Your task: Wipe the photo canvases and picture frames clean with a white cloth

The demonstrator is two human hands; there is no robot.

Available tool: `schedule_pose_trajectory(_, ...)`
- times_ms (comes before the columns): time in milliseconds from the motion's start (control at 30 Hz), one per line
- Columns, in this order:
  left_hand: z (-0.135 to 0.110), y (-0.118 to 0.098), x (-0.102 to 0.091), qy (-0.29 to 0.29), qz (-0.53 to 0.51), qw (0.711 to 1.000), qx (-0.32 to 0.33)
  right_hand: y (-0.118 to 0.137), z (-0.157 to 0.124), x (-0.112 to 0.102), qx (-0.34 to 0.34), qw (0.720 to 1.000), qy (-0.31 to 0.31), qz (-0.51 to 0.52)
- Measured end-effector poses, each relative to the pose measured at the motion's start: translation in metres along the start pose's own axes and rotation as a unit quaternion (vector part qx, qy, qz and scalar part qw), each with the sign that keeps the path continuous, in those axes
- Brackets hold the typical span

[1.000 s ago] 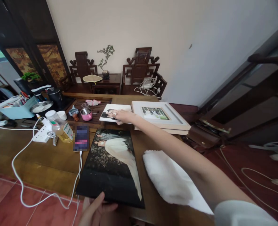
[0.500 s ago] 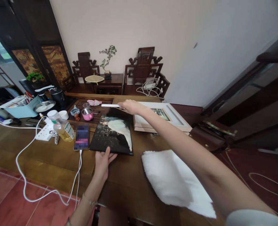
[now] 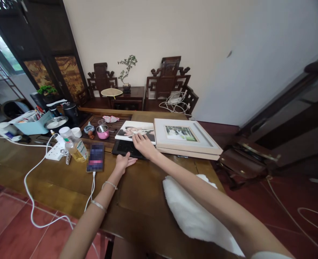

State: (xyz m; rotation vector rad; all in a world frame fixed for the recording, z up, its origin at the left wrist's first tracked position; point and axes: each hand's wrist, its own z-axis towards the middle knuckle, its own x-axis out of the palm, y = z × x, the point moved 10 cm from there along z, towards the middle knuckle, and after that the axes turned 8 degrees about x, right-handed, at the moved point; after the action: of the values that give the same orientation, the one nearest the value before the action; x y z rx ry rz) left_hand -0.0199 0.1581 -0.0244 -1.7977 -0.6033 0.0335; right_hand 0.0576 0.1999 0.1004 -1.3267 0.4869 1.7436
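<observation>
The left hand (image 3: 123, 163) is gripping the black picture board (image 3: 123, 147) by its near edge, with the thumb lying on top and the fingers sitting below. This board is lying on the brown table (image 3: 137, 201), and its far part is hiding under the white picture board (image 3: 122, 135). The right hand (image 3: 144, 145) is resting its fingers on the white one, near the big pale frame (image 3: 161, 131). Its thumb is hiding, so I cannot tell if it is pinching.

The blue box (image 3: 35, 126) is holding pens (image 3: 38, 114) and other small things. The dark bowl (image 3: 56, 119) beside it is holding white things. The pink cup (image 3: 102, 135) is keeping something pale inside, and the clear bottle (image 3: 75, 146) is holding yellow liquid (image 3: 79, 157).

The white board and the hands are covering most of the black board. Blurry squares are hiding the phone (image 3: 95, 156) screen. The right arm (image 3: 196, 183) is covering part of the white cloth (image 3: 185, 212), and the bottom edge is cutting off the sleeve (image 3: 269, 255)
</observation>
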Motion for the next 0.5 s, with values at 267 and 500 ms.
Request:
schedule_pose_trajectory(267,0.015,0.000,0.015,0.044,0.003,0.999,-0.017,0.018,-0.024,0.021,0.005,0.999,0.029,0.032)
schedule_pose_trajectory(500,0.014,-0.006,0.027,0.123,-0.017,0.992,-0.039,0.011,-0.025,0.007,0.013,0.995,0.043,0.085)
